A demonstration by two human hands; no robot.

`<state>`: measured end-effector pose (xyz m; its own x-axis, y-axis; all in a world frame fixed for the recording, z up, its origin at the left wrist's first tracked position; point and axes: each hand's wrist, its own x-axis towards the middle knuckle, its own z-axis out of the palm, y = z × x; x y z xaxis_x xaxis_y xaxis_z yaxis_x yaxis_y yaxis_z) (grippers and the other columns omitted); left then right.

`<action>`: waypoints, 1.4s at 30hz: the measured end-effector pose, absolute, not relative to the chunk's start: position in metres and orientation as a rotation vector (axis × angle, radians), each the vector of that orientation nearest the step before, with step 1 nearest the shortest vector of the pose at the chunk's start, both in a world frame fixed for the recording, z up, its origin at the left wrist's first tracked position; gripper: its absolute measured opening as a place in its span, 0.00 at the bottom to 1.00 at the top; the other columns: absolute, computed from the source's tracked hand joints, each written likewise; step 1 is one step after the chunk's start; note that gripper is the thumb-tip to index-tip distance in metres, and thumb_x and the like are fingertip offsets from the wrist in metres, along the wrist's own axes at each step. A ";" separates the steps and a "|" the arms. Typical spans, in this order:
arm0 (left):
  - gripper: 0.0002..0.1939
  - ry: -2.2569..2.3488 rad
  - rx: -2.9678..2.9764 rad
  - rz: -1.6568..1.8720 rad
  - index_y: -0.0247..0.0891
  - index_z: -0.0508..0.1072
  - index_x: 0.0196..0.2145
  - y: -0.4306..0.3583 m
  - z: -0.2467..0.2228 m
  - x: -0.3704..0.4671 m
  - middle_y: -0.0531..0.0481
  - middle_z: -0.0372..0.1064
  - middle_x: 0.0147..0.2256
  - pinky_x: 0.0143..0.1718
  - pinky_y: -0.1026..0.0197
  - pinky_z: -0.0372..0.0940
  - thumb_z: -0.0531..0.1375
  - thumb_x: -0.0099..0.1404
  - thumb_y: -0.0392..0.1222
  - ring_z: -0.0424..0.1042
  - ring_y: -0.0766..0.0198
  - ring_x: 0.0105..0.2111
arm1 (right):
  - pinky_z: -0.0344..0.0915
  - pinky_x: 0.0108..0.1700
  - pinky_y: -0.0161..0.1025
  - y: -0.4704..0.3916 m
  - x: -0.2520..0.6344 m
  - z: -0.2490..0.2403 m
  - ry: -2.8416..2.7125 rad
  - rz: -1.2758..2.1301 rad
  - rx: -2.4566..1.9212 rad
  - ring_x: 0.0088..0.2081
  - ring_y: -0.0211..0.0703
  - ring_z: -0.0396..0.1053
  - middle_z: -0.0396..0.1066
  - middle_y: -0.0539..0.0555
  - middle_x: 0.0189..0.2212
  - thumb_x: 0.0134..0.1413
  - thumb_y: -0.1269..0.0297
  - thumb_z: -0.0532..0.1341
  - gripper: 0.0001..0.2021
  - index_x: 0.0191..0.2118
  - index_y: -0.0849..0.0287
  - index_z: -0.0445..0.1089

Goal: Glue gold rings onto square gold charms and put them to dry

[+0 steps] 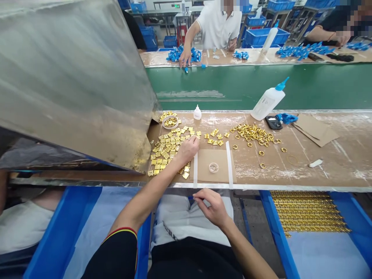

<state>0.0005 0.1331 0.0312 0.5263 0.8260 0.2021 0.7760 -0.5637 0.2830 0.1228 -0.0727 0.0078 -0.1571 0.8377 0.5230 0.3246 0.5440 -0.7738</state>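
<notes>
Over the right edge of a spread of square gold pieces (165,149), my left hand (188,149) is closed, its fingertips hidden from me; one gold piece shows just beyond them. My right hand (213,207) hovers above my lap in front of the table edge, thumb and forefinger pressed together. Anything in that pinch is too small to make out. Between white tape strips, a cardboard sheet (207,155) bears a small clear dish (213,167). A few gold pieces (215,142) lie past it, and a heap of gold rings (252,133) sits to the right.
A large metal housing (72,77) blocks the left side. At the back stand a small white bottle (197,113) and a tilted large bottle (267,102). Blue bins (279,232) flank my lap, the right one holding gold rows. A co-worker (219,23) sits across the green belt (247,85).
</notes>
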 end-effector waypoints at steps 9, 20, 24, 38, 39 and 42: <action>0.13 1.145 1.467 1.053 0.38 0.75 0.47 0.042 0.033 -0.024 0.51 0.75 0.31 0.32 0.62 0.71 0.57 0.72 0.46 0.75 0.65 0.28 | 0.75 0.33 0.39 -0.069 0.195 0.018 -1.296 0.563 -1.493 0.28 0.45 0.77 0.80 0.55 0.28 0.64 0.57 0.64 0.09 0.38 0.57 0.78; 0.10 1.175 1.021 0.944 0.39 0.74 0.33 -0.007 0.029 -0.015 0.44 0.81 0.36 0.30 0.63 0.72 0.66 0.64 0.48 0.75 0.65 0.28 | 0.68 0.21 0.35 -0.055 0.234 0.048 -1.149 1.318 -1.508 0.19 0.40 0.68 0.73 0.53 0.19 0.59 0.38 0.64 0.24 0.31 0.58 0.77; 0.11 1.066 1.123 0.937 0.37 0.75 0.40 -0.006 0.031 -0.015 0.37 0.80 0.48 0.35 0.60 0.74 0.62 0.70 0.48 0.77 0.64 0.32 | 0.69 0.22 0.35 -0.040 0.227 0.044 -1.084 1.114 -1.534 0.20 0.40 0.70 0.75 0.54 0.22 0.57 0.38 0.66 0.24 0.32 0.58 0.76; 0.17 0.489 1.471 0.944 0.43 0.66 0.59 -0.050 0.016 -0.026 0.39 0.71 0.62 0.67 0.47 0.61 0.57 0.75 0.35 0.63 0.54 0.68 | 0.59 0.20 0.31 -0.097 0.142 0.038 -0.986 1.532 -1.233 0.19 0.33 0.61 0.70 0.50 0.22 0.62 0.38 0.61 0.26 0.32 0.59 0.73; 0.18 0.467 1.494 0.928 0.43 0.67 0.60 -0.052 0.016 -0.024 0.39 0.71 0.62 0.67 0.47 0.61 0.57 0.75 0.35 0.63 0.54 0.68 | 0.58 0.20 0.31 -0.096 0.140 0.038 -0.954 1.569 -1.205 0.19 0.33 0.60 0.68 0.49 0.21 0.61 0.37 0.62 0.26 0.30 0.59 0.72; 0.17 0.505 1.516 0.900 0.43 0.70 0.59 -0.055 0.014 -0.021 0.39 0.72 0.62 0.64 0.50 0.65 0.59 0.74 0.37 0.68 0.54 0.64 | 0.56 0.21 0.31 -0.091 0.141 0.037 -0.924 1.593 -1.200 0.20 0.32 0.57 0.64 0.46 0.19 0.57 0.37 0.65 0.26 0.29 0.59 0.71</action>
